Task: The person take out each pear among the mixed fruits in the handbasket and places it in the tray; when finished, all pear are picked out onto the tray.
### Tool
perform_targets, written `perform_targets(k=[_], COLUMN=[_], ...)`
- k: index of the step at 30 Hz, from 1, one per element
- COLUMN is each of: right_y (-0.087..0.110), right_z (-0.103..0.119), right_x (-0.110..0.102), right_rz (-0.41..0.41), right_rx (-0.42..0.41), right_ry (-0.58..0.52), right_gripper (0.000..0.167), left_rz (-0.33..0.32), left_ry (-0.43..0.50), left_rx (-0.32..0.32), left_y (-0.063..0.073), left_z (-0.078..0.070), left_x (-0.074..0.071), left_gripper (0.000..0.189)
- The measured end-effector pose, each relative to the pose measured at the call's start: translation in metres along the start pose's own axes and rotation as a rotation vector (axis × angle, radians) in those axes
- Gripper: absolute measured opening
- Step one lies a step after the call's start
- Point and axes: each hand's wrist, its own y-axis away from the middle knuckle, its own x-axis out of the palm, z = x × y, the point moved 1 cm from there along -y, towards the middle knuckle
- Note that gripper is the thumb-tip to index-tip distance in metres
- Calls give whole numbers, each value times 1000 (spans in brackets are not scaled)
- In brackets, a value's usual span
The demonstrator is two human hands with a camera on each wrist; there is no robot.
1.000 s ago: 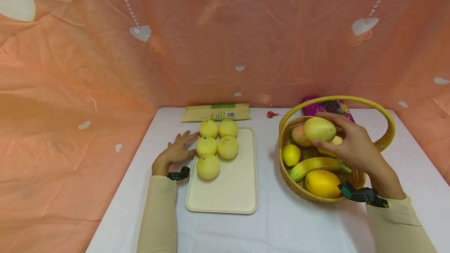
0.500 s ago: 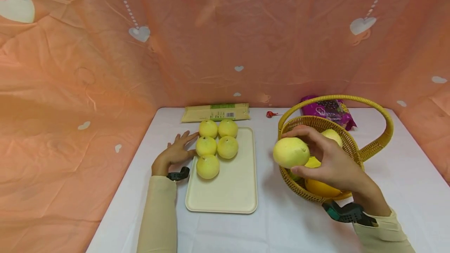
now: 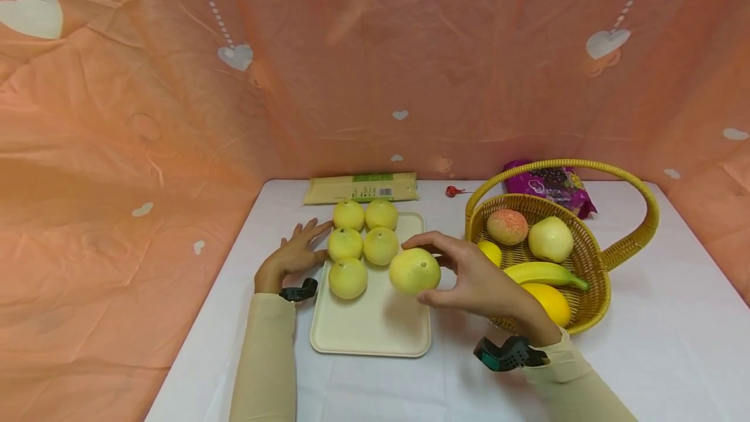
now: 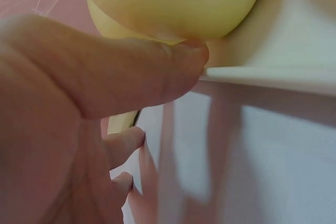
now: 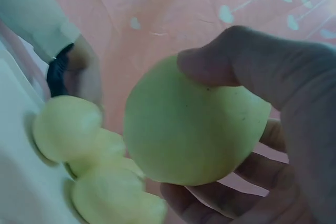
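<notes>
My right hand (image 3: 474, 275) grips a round yellow-green fruit (image 3: 415, 271) between thumb and fingers, above the right side of the cream tray (image 3: 375, 340). In the right wrist view the thumb lies over the top of this fruit (image 5: 191, 129), the fingers below it. Several similar pale yellow fruits (image 3: 381, 246) sit together in rows on the tray's far and left part. Beside its left edge rests my left hand (image 3: 295, 253), fingers extended. In the left wrist view its thumb (image 4: 157, 72) is against the tray's edge, close under a fruit (image 4: 178, 3); contact with that fruit is unclear.
A wicker basket (image 3: 600, 292) with a tall handle stands at right, holding a peach (image 3: 507, 226), a pale round fruit (image 3: 551, 239), a banana (image 3: 545, 273) and other yellow fruits. Behind lie a beige packet (image 3: 360, 187), a red lollipop (image 3: 451, 191) and a purple bag (image 3: 551, 186).
My right hand has lifted the yellow-green fruit from over the basket and carried it left, over the tray. My left hand has stayed by the tray.
</notes>
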Motion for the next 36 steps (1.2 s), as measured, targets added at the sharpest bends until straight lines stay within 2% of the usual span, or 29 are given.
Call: perform_targets(k=[6, 12, 16, 22, 28, 36], right_y=[-12, -20, -23, -25, -24, -23], right_z=[-16, -38, -49, -60, -65, -65], right_x=[23, 46, 59, 71, 74, 77], right_rz=[20, -3, -26, -50, -43, -109], right_rx=[42, 75, 54, 32, 55, 52], right_ry=[-45, -61, -19, 100, 173, 219], right_gripper=[69, 71, 72, 68, 68, 69], left_rz=[-1, -2, -5, -6, -2, 0], left_ry=[-4, -21, -14, -10, -10, -6], left_rx=[-5, 2, 1, -5, -3, -10], left_y=[-1, -1, 0, 0, -1, -1], left_z=[-1, -1, -1, -2, -2, -1], left_x=[0, 0, 0, 0, 0, 0], left_gripper=[80, 79, 79, 78, 79, 80])
